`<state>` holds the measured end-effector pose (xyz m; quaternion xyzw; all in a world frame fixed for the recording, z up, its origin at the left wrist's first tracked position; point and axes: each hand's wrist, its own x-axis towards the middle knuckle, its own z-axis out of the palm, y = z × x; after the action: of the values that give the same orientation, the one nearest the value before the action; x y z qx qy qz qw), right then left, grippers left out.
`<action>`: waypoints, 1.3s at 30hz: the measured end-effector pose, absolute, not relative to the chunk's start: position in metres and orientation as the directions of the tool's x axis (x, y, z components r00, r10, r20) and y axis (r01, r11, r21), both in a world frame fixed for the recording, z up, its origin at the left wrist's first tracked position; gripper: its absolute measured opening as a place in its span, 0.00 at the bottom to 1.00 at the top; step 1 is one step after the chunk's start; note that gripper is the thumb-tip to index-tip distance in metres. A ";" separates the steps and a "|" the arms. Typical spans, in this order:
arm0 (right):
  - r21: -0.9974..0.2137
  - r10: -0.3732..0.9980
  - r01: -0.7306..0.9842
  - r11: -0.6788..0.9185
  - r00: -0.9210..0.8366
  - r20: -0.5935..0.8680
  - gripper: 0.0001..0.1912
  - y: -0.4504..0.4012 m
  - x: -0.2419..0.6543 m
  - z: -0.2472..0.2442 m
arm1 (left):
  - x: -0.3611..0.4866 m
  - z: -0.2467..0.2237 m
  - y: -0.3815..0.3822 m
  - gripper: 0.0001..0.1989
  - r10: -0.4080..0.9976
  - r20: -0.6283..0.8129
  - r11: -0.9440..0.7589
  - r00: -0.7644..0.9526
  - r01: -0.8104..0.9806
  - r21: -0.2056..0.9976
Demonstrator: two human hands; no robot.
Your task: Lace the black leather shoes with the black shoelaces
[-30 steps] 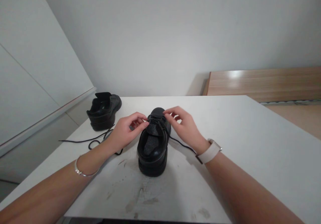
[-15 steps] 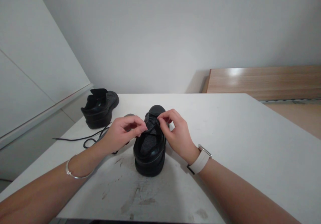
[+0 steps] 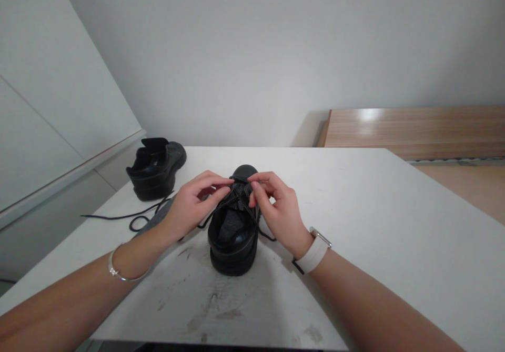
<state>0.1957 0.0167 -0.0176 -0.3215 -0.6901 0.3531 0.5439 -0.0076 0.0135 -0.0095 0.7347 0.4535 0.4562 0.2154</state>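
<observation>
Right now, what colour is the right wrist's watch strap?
White watch strap, seen in the head view.

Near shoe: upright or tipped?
Upright: the near shoe has its sole down on the white table, opening facing up.

Lighting's pretty flat and a bit dim here, kinda cool grey, with the source out of view. The wall (image 3: 256, 68) is brightest around the middle and goes murky toward the upper right. There's one glare spot on the wooden board (image 3: 414, 128), plus a soft-edged shadow on the wall just left of it. More soft shadows smudge the white tabletop (image 3: 355, 210) around the near black shoe (image 3: 232, 257), whose dark parts swallow detail. Everything's slightly hazy, fine lace texture goes mushy, and the wide lens stretches stuff near the edges.
</observation>
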 end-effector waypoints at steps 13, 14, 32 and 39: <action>-0.898 0.918 0.191 0.397 -0.076 0.390 0.10 0.038 0.193 -0.034 | -0.006 -0.014 0.019 0.17 0.908 0.405 -0.404 0.107 0.479 0.779; -0.913 0.931 0.180 0.365 -0.064 0.359 0.10 0.040 0.193 -0.035 | -0.006 -0.014 0.020 0.17 0.912 0.395 -0.396 0.111 0.485 0.780; -0.801 0.825 0.248 0.546 0.010 0.565 0.05 0.038 0.184 -0.031 | -0.007 -0.010 0.037 0.14 0.917 0.390 -0.373 0.081 0.521 0.768; -0.708 0.762 0.369 0.603 -0.004 0.647 0.07 0.034 0.190 -0.026 | -0.011 0.001 0.036 0.13 0.942 0.312 -0.334 0.121 0.357 0.872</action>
<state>0.1904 0.0339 -0.0258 -0.4116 -0.6874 0.1713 0.5734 -0.0106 0.0362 0.0011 0.6767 0.4801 0.4575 0.3200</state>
